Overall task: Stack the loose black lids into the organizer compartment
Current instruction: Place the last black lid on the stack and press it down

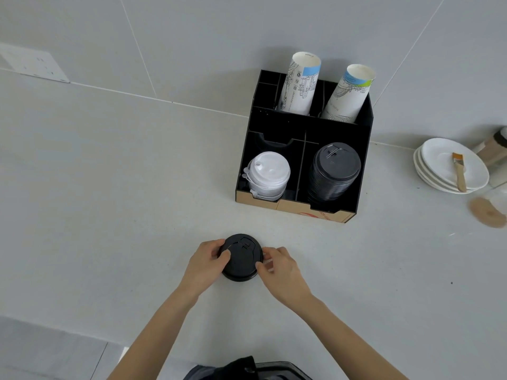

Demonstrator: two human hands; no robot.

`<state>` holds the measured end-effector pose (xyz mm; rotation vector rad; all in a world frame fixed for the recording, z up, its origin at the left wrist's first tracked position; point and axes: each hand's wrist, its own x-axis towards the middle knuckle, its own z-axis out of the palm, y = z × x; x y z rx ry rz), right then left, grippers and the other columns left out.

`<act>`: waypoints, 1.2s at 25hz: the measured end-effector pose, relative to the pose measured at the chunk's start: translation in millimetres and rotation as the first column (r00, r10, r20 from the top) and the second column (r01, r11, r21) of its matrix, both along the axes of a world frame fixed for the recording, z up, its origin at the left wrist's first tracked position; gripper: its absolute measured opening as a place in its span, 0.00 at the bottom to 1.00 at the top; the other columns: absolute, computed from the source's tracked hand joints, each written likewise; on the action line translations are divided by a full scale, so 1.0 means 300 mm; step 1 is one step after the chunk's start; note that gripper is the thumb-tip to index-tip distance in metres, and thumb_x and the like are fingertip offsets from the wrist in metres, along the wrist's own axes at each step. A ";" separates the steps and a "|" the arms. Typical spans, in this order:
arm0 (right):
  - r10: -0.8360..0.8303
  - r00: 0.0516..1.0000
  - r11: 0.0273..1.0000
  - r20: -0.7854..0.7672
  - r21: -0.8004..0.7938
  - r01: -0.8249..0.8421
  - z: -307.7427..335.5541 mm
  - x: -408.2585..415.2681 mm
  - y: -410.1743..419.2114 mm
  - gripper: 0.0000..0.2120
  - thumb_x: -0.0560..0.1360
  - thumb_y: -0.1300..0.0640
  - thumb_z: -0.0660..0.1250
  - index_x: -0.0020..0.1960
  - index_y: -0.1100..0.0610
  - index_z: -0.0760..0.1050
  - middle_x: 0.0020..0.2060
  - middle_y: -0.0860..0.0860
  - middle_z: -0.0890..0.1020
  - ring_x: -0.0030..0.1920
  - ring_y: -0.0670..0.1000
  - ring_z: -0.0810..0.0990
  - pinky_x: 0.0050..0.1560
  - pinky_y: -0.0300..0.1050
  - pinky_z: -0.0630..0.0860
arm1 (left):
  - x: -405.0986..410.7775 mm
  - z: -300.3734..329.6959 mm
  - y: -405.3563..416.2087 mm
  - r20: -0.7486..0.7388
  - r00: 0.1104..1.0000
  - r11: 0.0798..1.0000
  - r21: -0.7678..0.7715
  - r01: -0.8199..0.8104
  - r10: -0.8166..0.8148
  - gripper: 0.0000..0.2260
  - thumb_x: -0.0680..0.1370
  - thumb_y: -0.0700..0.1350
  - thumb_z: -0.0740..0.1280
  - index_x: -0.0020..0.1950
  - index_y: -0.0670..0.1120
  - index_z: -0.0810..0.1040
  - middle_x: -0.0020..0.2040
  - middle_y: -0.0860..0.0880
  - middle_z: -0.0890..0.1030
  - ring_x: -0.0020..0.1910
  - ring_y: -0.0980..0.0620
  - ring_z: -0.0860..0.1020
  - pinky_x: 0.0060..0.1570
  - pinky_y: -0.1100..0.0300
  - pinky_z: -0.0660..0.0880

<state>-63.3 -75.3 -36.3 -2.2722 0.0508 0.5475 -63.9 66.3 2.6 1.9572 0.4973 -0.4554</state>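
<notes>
A small stack of loose black lids (242,259) rests on the white counter in front of me. My left hand (207,260) grips its left edge and my right hand (278,266) grips its right edge. Behind it stands a black organizer (365,149). Its front right compartment holds a tall stack of black lids (334,172). The front left compartment holds a stack of white lids (270,174).
Two sleeves of paper cups (300,83) lean in the organizer's back compartments. At the right stand stacked white plates (439,160) with a brush (459,171) on top, and a round wooden coaster (488,212). A wall socket (34,63) is at the far left.
</notes>
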 end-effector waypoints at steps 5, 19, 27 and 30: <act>-0.090 0.995 0.992 0.051 0.091 0.085 0.011 -0.001 -0.002 0.16 0.76 0.58 0.59 0.63 0.57 0.68 0.58 0.56 0.71 0.54 0.53 0.76 0.56 0.40 0.72 | 0.001 0.001 -0.019 0.032 0.998 0.997 -0.068 -0.048 0.050 0.12 0.77 0.39 0.58 0.59 0.45 0.74 0.46 0.56 0.74 0.49 0.53 0.71 0.49 0.61 0.67; -0.306 0.900 0.946 0.309 0.202 0.252 0.149 0.118 -0.178 0.14 0.73 0.64 0.63 0.58 0.57 0.72 0.54 0.55 0.73 0.48 0.50 0.75 0.40 0.26 0.73 | 0.080 0.093 -0.165 0.194 0.981 0.991 -0.128 0.034 -0.009 0.14 0.75 0.40 0.60 0.60 0.47 0.72 0.59 0.49 0.71 0.53 0.51 0.75 0.61 0.51 0.73; -0.383 0.838 0.921 0.388 0.225 0.317 0.265 0.203 -0.325 0.15 0.74 0.63 0.62 0.60 0.56 0.71 0.57 0.54 0.77 0.50 0.48 0.76 0.50 0.33 0.71 | 0.165 0.162 -0.298 0.284 0.955 0.977 -0.161 0.140 -0.090 0.16 0.76 0.39 0.57 0.64 0.47 0.70 0.64 0.49 0.73 0.55 0.52 0.75 0.62 0.57 0.70; -0.397 0.822 0.916 0.408 0.230 0.328 0.302 0.252 -0.357 0.16 0.74 0.63 0.61 0.61 0.55 0.71 0.58 0.54 0.77 0.52 0.50 0.75 0.54 0.39 0.70 | 0.201 0.175 -0.345 0.266 0.958 0.965 -0.206 0.161 -0.103 0.18 0.77 0.40 0.56 0.66 0.48 0.67 0.66 0.49 0.70 0.57 0.52 0.75 0.60 0.61 0.68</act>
